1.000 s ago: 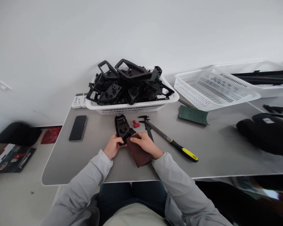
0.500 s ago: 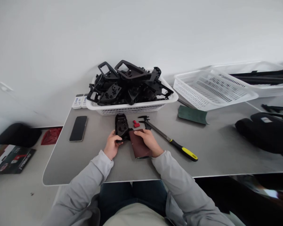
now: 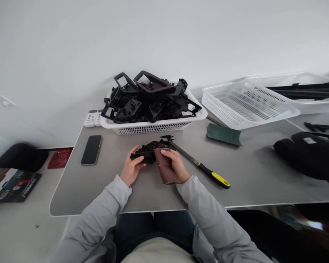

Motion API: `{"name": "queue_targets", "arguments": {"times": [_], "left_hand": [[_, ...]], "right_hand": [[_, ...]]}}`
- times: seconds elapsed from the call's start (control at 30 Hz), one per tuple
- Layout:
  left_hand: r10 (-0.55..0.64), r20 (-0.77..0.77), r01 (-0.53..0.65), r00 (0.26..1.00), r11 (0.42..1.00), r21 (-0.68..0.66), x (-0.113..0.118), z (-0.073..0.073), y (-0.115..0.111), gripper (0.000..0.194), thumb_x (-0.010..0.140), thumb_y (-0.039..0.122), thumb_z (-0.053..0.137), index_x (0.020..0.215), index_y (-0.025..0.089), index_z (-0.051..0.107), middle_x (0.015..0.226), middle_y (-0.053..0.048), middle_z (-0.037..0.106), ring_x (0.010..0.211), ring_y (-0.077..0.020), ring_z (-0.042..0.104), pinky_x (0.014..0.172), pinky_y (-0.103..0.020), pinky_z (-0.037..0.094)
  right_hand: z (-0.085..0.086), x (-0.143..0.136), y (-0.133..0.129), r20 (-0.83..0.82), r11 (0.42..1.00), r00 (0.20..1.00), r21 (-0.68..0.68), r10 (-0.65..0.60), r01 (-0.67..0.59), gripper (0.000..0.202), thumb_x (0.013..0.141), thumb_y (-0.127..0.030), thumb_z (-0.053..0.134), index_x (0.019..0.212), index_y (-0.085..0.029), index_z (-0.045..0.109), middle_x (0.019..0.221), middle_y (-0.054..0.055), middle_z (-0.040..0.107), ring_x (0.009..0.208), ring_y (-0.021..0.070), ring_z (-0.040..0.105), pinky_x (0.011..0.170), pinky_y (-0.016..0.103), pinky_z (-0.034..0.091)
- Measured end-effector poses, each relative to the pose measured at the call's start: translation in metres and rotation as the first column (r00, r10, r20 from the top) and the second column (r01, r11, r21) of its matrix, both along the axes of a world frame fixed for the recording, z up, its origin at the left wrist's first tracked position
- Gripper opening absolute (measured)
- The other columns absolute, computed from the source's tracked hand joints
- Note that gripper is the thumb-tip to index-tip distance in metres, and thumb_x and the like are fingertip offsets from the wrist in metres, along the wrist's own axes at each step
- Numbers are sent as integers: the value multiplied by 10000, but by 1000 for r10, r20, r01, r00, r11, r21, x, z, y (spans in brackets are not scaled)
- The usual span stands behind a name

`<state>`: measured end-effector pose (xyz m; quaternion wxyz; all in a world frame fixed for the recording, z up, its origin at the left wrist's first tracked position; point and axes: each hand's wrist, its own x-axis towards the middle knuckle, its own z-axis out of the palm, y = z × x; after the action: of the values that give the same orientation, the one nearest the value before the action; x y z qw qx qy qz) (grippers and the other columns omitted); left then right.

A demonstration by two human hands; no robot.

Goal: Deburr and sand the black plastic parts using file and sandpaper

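Far left, on the floor, I see a black bundle, a printed box in front of it and something red just beside it. The grey counter begins next, and on its left end I have a dark-screened phone lying flat, with small white boxes behind it, near the wall. Right of those stands a white basket heaped above its rim with black parts.

In front of the basket, my left hand is closed around the left end of a black molded part, thumb on the near side. The part lies crosswise over the counter, between both hands; I cannot tell whether it rests on the surface. My right hand grips a curled reddish-brown sheet, thumb on top. The sheet's upper edge overlaps the part's right end in my view, and I cannot tell if they touch.

Just beyond that hand I make out the jaws of a caliper, mostly covered, then a file with a black-and-yellow handle, slanting toward me. Farther right come a curved green sheet, a slotted white tray, and a bulky black item.
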<state>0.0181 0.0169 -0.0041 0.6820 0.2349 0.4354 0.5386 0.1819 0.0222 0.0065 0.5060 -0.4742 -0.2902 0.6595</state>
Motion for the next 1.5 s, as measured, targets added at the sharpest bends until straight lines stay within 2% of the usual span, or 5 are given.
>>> {"name": "queue_targets", "arguments": {"times": [0.43, 0.7, 1.13, 1.37, 1.5], "left_hand": [[-95, 82, 100, 992, 994, -50, 6, -10, -2, 357, 547, 173, 793, 877, 142, 660, 903, -53, 688, 783, -158, 637, 693, -270, 540], [7, 38, -10, 999, 997, 77, 7, -11, -4, 446, 578, 320, 803, 980, 182, 668, 1006, -62, 695, 886, -210, 650, 717, -321, 551], [90, -420, 47, 903, 951, 305, 6, -8, -10, 334, 688, 452, 706, 918, 209, 707, 995, -55, 710, 1105, -254, 570, 1003, -364, 395], [78, -507, 109, 858, 938, 329, 3, -20, -6, 452, 749, 549, 599, 957, 161, 700, 983, -97, 711, 1087, -275, 583, 958, -402, 438], [50, -301, 50, 952, 948, 316, 2, -29, -1, 504, 758, 557, 587, 1100, 192, 654, 1125, -95, 671, 1071, -269, 600, 909, -426, 483]], "right_hand": [[-1, -1, -2, 67, 999, 998, 46, 6, -9, 284, 506, -414, 731, 608, -172, 622, 519, -14, 569, 460, 103, 449, 448, 230, 346], [-3, -2, -8, 200, 984, 979, 165, 35, -68, 293, 587, -452, 701, 674, -179, 642, 576, -7, 585, 510, 126, 491, 506, 258, 388], [-11, -7, -13, 669, 756, 742, 511, -51, -409, 210, 820, -288, 528, 693, -190, 664, 672, 34, 612, 606, 161, 555, 593, 278, 416], [-11, -7, -11, 633, 766, 774, 504, -13, -399, 223, 786, -291, 540, 627, -164, 629, 630, 20, 595, 574, 134, 536, 554, 249, 404], [-16, -4, -6, 526, 875, 849, 392, 39, -283, 222, 743, -357, 574, 690, -160, 660, 614, 11, 622, 559, 140, 538, 542, 257, 413]]}}
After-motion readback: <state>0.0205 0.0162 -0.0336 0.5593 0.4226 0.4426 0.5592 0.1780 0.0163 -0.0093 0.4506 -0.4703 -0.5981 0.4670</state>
